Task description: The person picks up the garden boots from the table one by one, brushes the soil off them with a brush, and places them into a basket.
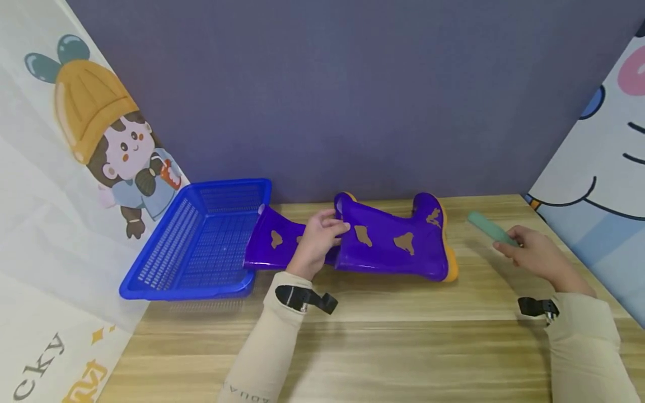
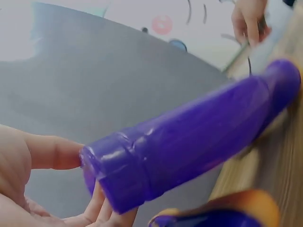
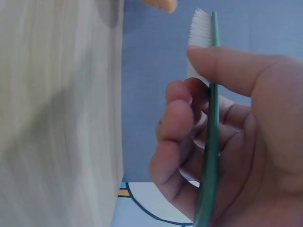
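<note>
Two purple rubber boots with brown blotches and orange soles lie on their sides on the wooden table (image 1: 393, 336). My left hand (image 1: 331, 227) grips the top rim of the right boot (image 1: 398, 246); in the left wrist view its fingers (image 2: 52, 152) curl round the shaft of this boot (image 2: 189, 142). The left boot (image 1: 274, 246) lies behind that hand, next to the basket. My right hand (image 1: 510, 243) holds a green brush (image 1: 486, 226) off to the boots' right. Thumb and fingers pinch the brush handle (image 3: 210, 142), and the white bristles (image 3: 200, 23) point away from the palm.
A blue plastic mesh basket (image 1: 168, 246) sits at the table's left rear, touching the left boot's top. A grey-purple wall closes the back, and cartoon-printed panels stand on both sides. Bare wood lies between my arms.
</note>
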{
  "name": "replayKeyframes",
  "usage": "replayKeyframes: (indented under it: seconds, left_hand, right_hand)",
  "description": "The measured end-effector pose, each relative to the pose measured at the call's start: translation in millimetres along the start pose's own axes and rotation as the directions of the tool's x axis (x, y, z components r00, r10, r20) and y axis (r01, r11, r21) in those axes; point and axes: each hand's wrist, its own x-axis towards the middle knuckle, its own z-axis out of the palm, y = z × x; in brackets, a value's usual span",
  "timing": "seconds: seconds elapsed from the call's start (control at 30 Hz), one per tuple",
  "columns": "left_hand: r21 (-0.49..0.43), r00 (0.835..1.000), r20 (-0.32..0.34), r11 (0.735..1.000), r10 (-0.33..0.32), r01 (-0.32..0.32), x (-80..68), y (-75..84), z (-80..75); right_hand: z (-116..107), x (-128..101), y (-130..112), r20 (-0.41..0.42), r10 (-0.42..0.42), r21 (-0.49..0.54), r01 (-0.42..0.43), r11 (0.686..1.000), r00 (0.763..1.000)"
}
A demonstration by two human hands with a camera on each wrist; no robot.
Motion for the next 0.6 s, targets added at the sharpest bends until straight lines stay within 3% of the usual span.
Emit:
replayKeyframes:
  seconds: [0.33,0.6]
  left_hand:
    - [-0.104,0.996,0.086,0.994,-0.008,0.017,0.3,3.7,7.6]
    - [-0.021,0.969,0.248,1.000,0.006,0.000,1.8,6.0,11.7]
  right_hand:
    - [-4,0,-17,-0.077,-0.054,0.051,0.058,0.997,0.996]
    - [-2,-2,-33,-0.133,-0.071,0.036,0.077,0.996,0.989]
